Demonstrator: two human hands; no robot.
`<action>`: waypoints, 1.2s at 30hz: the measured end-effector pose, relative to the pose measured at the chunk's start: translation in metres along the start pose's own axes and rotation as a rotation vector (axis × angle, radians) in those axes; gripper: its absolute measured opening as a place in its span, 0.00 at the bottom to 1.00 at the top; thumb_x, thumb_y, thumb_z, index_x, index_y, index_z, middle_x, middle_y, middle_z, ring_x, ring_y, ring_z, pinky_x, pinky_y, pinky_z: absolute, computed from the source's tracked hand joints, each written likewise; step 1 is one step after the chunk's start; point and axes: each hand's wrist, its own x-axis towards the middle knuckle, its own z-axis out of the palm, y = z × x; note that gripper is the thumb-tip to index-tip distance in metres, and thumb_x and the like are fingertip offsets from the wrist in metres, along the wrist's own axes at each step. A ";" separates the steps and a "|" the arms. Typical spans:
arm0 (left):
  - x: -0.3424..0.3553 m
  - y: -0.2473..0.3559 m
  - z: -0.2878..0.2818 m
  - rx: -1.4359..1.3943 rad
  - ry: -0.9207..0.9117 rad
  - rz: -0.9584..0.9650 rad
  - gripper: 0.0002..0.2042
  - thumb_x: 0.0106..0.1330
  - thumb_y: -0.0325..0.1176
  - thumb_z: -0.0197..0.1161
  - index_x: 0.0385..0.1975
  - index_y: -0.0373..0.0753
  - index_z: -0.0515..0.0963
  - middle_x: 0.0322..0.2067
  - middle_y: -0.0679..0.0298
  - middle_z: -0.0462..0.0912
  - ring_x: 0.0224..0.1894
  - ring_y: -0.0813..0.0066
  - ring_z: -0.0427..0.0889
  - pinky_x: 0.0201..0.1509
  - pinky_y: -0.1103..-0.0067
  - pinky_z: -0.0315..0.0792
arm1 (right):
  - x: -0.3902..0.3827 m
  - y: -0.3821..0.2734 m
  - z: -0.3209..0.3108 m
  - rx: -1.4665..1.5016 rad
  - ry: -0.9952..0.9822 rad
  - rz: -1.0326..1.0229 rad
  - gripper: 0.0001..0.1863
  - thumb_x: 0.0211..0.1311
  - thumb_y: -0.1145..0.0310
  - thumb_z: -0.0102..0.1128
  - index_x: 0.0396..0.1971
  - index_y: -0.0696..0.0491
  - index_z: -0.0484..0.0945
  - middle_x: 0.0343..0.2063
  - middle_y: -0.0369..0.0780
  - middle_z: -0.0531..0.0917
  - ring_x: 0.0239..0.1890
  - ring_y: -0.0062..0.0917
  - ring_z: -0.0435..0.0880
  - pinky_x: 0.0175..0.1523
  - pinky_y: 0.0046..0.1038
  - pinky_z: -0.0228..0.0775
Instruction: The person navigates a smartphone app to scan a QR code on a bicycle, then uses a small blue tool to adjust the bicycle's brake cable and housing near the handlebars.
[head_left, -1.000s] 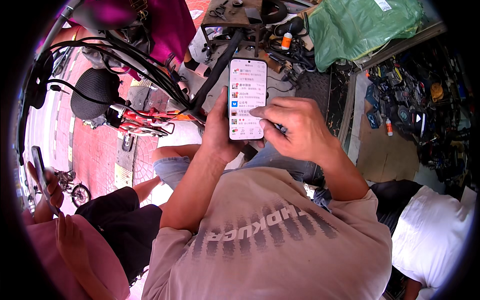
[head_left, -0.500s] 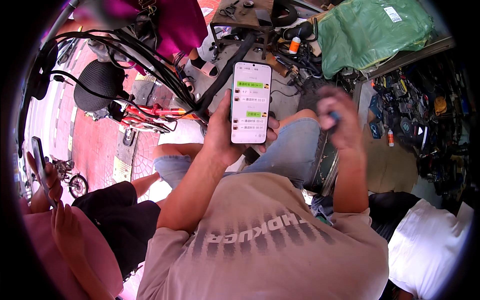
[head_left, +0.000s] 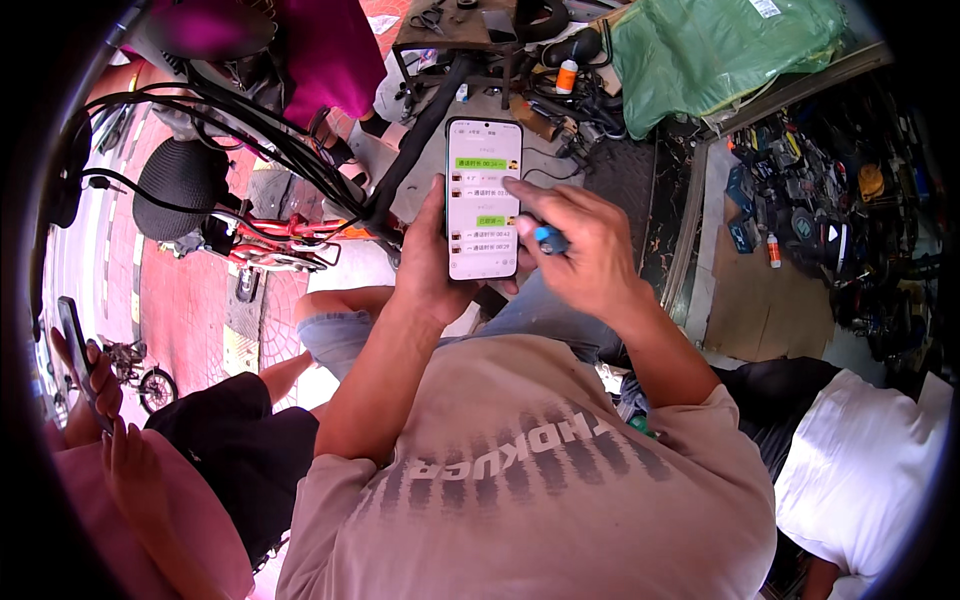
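In my left hand (head_left: 432, 255) a smartphone (head_left: 484, 215) stands upright, its lit screen showing a chat with green and white bubbles. The thumb lies along the phone's left edge and fingertips wrap its lower right side. My right hand (head_left: 595, 250) is at the phone's right, its index finger stretched over the upper right part of the screen; I cannot tell if it touches. The other fingers are curled round a small blue-ended handle (head_left: 549, 240), whose far end is hidden in the palm.
A person at left holds another phone (head_left: 80, 350). Black cables (head_left: 250, 130) and a red bike frame (head_left: 290, 232) stand front left. Ahead are a small metal table (head_left: 450, 35) with scissors and a green plastic sheet (head_left: 720, 60). Many tools (head_left: 830, 200) lie at right; a person in white (head_left: 860, 470) is close by.
My right hand has come left and down from beside the phone, bringing the blue-ended handle and its index finger over the screen. The phone has shifted slightly left in view.
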 end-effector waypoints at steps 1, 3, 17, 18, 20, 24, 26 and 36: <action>-0.002 -0.001 0.002 0.020 0.030 0.000 0.39 0.85 0.70 0.33 0.70 0.43 0.76 0.50 0.51 0.91 0.44 0.55 0.94 0.35 0.59 0.86 | 0.003 -0.004 -0.001 -0.042 -0.037 -0.005 0.20 0.65 0.69 0.71 0.57 0.53 0.91 0.28 0.42 0.84 0.33 0.40 0.86 0.40 0.40 0.78; -0.006 -0.002 0.006 0.055 0.095 0.004 0.38 0.85 0.70 0.34 0.70 0.44 0.77 0.50 0.53 0.91 0.46 0.56 0.94 0.36 0.59 0.86 | 0.003 -0.010 -0.006 -0.068 -0.081 -0.044 0.20 0.66 0.70 0.71 0.57 0.54 0.91 0.29 0.43 0.85 0.31 0.40 0.85 0.39 0.40 0.77; -0.015 -0.006 0.000 0.040 0.025 -0.005 0.37 0.86 0.68 0.33 0.69 0.45 0.77 0.52 0.55 0.91 0.48 0.54 0.93 0.33 0.58 0.86 | 0.008 -0.009 -0.008 -0.098 -0.045 -0.064 0.25 0.54 0.73 0.72 0.55 0.52 0.91 0.33 0.40 0.88 0.35 0.39 0.88 0.42 0.42 0.81; -0.016 -0.006 0.000 0.054 0.030 -0.003 0.36 0.86 0.68 0.34 0.69 0.45 0.77 0.52 0.55 0.90 0.47 0.54 0.93 0.33 0.58 0.86 | 0.006 -0.010 -0.006 -0.085 -0.059 -0.064 0.25 0.54 0.73 0.71 0.56 0.52 0.91 0.32 0.40 0.88 0.35 0.39 0.88 0.42 0.42 0.81; -0.017 -0.007 0.003 0.070 0.093 0.018 0.36 0.86 0.68 0.35 0.70 0.45 0.77 0.53 0.57 0.90 0.47 0.56 0.93 0.33 0.58 0.86 | 0.000 -0.013 -0.004 -0.059 -0.088 -0.065 0.25 0.55 0.73 0.71 0.56 0.52 0.91 0.32 0.40 0.88 0.35 0.39 0.88 0.42 0.42 0.81; -0.019 -0.007 -0.004 0.028 0.146 0.021 0.34 0.87 0.65 0.37 0.71 0.45 0.75 0.53 0.57 0.90 0.45 0.54 0.94 0.31 0.53 0.89 | -0.011 -0.016 -0.002 -0.046 -0.140 -0.117 0.22 0.57 0.73 0.72 0.54 0.52 0.92 0.32 0.39 0.89 0.35 0.38 0.88 0.40 0.41 0.79; -0.019 -0.009 -0.009 0.039 0.111 0.023 0.34 0.87 0.65 0.38 0.71 0.45 0.75 0.55 0.58 0.89 0.47 0.55 0.93 0.33 0.54 0.89 | -0.013 -0.017 0.001 -0.045 -0.121 -0.128 0.16 0.64 0.73 0.72 0.52 0.53 0.92 0.30 0.40 0.88 0.33 0.36 0.89 0.36 0.39 0.75; -0.014 -0.014 -0.005 0.073 0.214 0.076 0.36 0.86 0.67 0.41 0.69 0.41 0.78 0.57 0.59 0.89 0.56 0.62 0.90 0.60 0.63 0.84 | -0.018 -0.032 0.006 0.008 -0.214 -0.191 0.18 0.61 0.75 0.72 0.51 0.53 0.92 0.30 0.40 0.86 0.31 0.38 0.86 0.36 0.40 0.76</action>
